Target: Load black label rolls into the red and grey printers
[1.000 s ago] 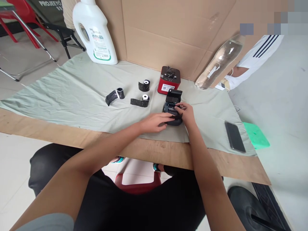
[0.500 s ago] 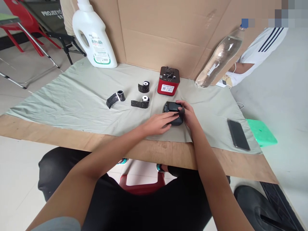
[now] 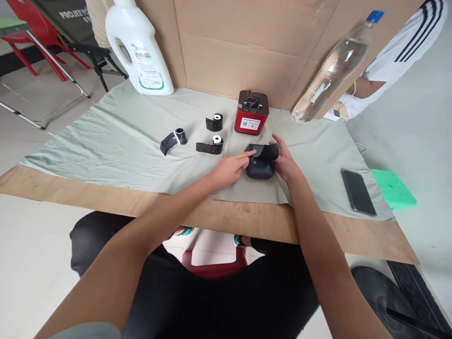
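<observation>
A small black printer (image 3: 260, 165) lies on the green cloth (image 3: 116, 141), lid closed. My left hand (image 3: 231, 168) rests at its left side, fingertips touching its top edge. My right hand (image 3: 286, 162) is at its right side and pinches a black strip (image 3: 265, 150) that sticks out over the printer. A red printer (image 3: 251, 113) stands just behind. Three black paper rolls lie to the left: roll (image 3: 214, 122), roll (image 3: 211, 145) and roll (image 3: 172, 140), each partly unwound.
A white detergent jug (image 3: 138, 47) and a clear water bottle (image 3: 330, 70) lean on the cardboard wall (image 3: 247, 42). A phone (image 3: 358, 191) lies at the right. A green stool (image 3: 391, 188) is beyond the table's edge; another person's striped sleeve (image 3: 406, 42) is behind.
The black printer's lid, open a second ago, is now closed. My right hand moved to the printer's right side and holds the black strip; my left hand slid slightly left.
</observation>
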`<state>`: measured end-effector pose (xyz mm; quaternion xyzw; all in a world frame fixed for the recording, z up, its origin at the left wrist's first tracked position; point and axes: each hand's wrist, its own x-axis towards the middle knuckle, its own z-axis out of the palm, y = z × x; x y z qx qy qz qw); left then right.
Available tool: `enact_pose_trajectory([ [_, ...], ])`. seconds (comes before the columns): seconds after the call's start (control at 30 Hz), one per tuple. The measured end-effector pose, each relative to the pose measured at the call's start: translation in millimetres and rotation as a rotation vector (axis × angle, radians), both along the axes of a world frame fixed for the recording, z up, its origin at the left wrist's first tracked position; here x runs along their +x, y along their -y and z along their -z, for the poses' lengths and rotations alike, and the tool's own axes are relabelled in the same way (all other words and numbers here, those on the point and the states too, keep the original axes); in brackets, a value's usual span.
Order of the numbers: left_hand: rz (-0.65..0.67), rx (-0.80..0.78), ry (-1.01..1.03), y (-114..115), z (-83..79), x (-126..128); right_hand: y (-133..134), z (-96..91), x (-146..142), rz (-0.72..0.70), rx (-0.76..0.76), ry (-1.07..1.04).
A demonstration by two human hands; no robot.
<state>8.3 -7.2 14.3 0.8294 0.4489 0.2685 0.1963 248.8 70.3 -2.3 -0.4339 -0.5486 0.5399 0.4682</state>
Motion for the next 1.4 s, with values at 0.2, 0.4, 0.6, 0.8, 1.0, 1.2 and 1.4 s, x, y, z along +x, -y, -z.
enact_pose_trajectory([
  [0.2,-0.07,-0.061,-0.004,-0.4,6.3,-1.6,32.6,0.0,0.4,0.25,-0.032,0.025],
  [0.4,-0.108,-0.16,0.042,-4.6,7.7,0.2,86.6,-3.4,-26.9,0.208,0.113,0.538],
  [0.6,-0.104,-0.165,0.045,-5.6,12.2,-1.3,73.2,-12.9,-49.2,0.395,0.245,0.852],
  [0.8,-0.095,-0.176,-0.021,-7.4,10.9,-1.4,-5.6,-29.7,-23.5,0.579,0.183,0.903],
  [1.0,-0.094,-0.197,-0.052,-6.8,9.0,-0.2,-65.0,-25.0,-16.4,0.62,0.098,0.922],
  [1.2,-0.088,-0.223,-0.046,-9.4,6.3,-0.5,-100.8,-13.6,-16.9,0.651,0.108,0.928],
  [1.4,-0.09,-0.246,0.06,4.2,1.5,-2.2,-120.3,-10.2,-10.3,0.645,0.117,0.851],
])
